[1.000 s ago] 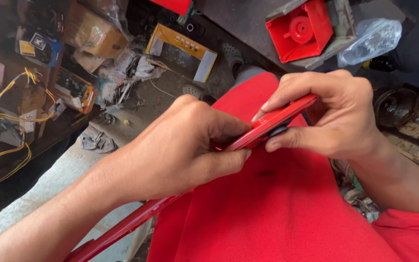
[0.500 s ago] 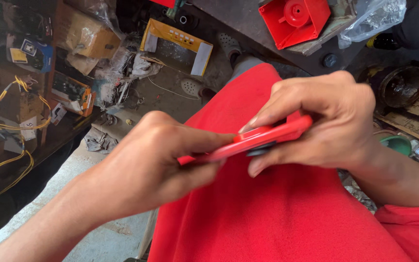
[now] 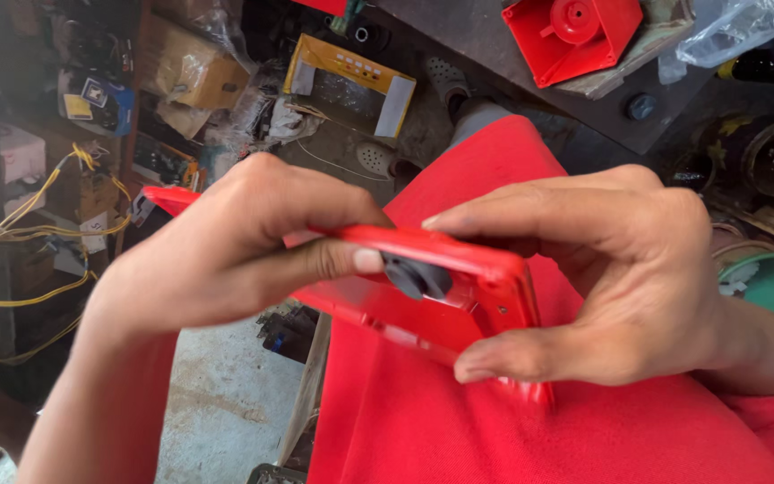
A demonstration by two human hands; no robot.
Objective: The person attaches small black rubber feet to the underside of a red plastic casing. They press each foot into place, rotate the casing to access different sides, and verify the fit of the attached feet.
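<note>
A flat red plastic panel (image 3: 441, 287) is held edge-on over my lap, which is covered in red cloth (image 3: 512, 421). My left hand (image 3: 235, 251) grips its left part, thumb pressed beside a small dark round part (image 3: 417, 276) on the panel's face. My right hand (image 3: 602, 269) clamps the right end, with fingers over the top edge and thumb under the bottom edge. The panel's far left tip (image 3: 165, 197) sticks out past my left hand.
A red square horn-shaped housing (image 3: 573, 34) lies on a dark bench at the top. A yellow-framed box (image 3: 349, 85) and cardboard boxes (image 3: 192, 76) sit on the cluttered floor. Yellow wires (image 3: 38, 224) hang at left. A green round lid (image 3: 763, 280) lies at right.
The view has closed in on my hands. The panel has tilted so its face with the dark round part shows, and my left thumb now rests beside that part.
</note>
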